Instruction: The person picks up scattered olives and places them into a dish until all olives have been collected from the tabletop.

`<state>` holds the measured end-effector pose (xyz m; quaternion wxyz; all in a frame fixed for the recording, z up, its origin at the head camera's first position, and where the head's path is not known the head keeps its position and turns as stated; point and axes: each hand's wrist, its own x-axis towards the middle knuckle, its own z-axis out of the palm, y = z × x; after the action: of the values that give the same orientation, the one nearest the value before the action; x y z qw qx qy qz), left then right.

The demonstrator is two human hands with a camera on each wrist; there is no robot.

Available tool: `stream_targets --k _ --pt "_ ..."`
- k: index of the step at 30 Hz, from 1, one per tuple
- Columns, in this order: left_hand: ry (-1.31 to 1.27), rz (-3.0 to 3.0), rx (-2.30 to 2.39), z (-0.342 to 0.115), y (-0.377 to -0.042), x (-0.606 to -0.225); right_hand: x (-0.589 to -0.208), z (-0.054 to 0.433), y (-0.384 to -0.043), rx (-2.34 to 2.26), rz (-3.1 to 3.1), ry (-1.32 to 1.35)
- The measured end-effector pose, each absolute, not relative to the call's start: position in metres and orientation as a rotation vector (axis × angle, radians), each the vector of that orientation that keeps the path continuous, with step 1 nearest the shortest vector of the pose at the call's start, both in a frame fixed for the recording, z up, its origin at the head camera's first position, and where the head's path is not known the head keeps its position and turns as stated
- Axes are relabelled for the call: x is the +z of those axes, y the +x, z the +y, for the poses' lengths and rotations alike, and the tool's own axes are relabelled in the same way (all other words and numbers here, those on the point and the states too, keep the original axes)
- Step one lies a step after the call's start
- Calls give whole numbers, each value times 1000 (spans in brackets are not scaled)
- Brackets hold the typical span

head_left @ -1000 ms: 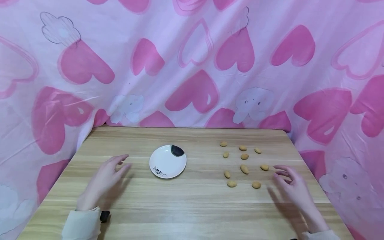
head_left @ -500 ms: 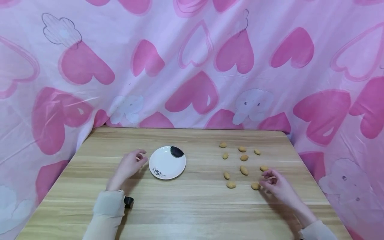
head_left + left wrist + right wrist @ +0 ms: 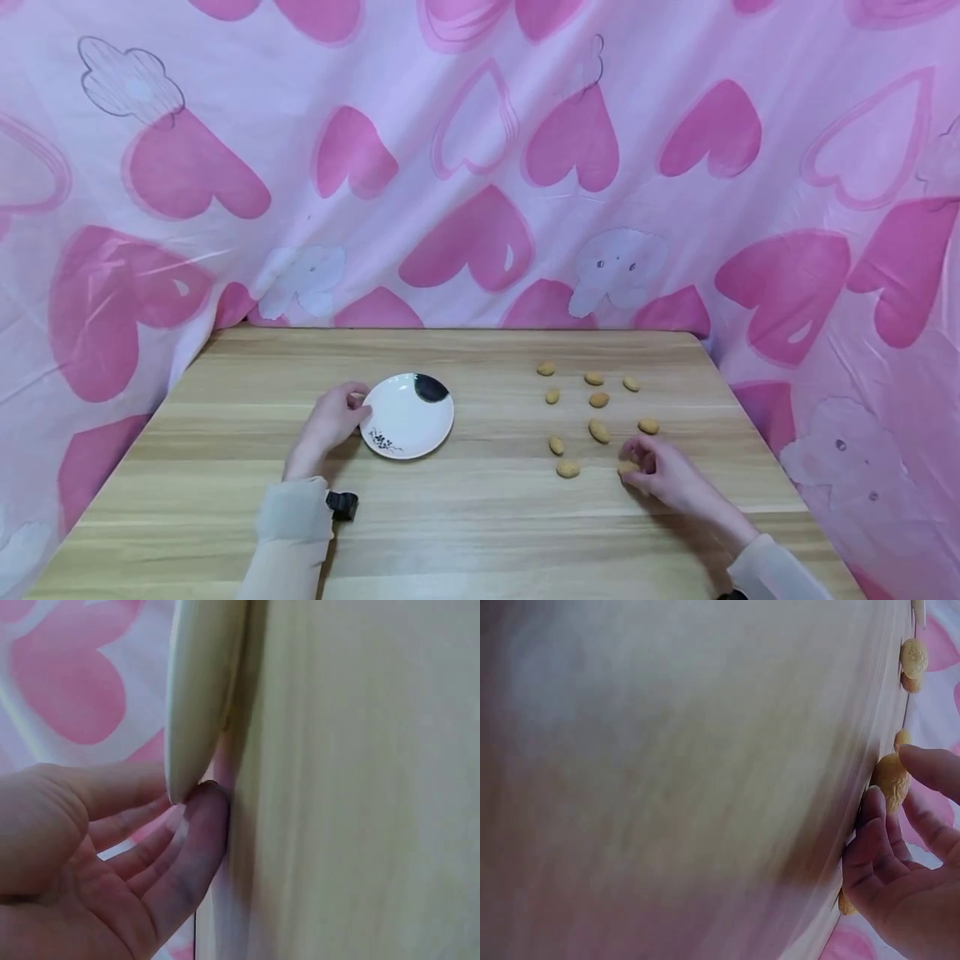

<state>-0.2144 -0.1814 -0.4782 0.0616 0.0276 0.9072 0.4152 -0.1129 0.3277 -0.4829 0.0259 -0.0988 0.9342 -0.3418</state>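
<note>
A small white plate (image 3: 408, 425) with a dark patch and a floral print lies left of the table's middle. My left hand (image 3: 327, 427) pinches its left rim, the thumb on top and fingers under the edge, as the left wrist view shows with the plate (image 3: 196, 690). On the right, my right hand (image 3: 663, 473) has thumb and fingertips around a tan, oval, wrinkled nut (image 3: 891, 780), like an almond in its shell. In the head view the fingers partly cover that nut. Several similar nuts (image 3: 598, 431) lie scattered just beyond and left of this hand.
The wooden table (image 3: 480, 533) extends under everything, its far edge against a pink heart-patterned cloth (image 3: 480, 167). Closest to the right hand are one nut (image 3: 648, 426) beyond it and another nut (image 3: 567, 469) to its left.
My left hand has moved right to the plate and taken hold of its rim. My right hand has moved left and closed on the nearest nut. The view has shifted slightly.
</note>
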Motion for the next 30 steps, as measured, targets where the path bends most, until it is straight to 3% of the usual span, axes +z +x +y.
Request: stream_targets --k 15,30 --pt "-17 2611 1364 -178 -215 -480 -479 332 -114 -1011 2813 -431" --pt "-44 2623 1335 -182 -213 -479 -462 268 -136 -1232 2691 -642"
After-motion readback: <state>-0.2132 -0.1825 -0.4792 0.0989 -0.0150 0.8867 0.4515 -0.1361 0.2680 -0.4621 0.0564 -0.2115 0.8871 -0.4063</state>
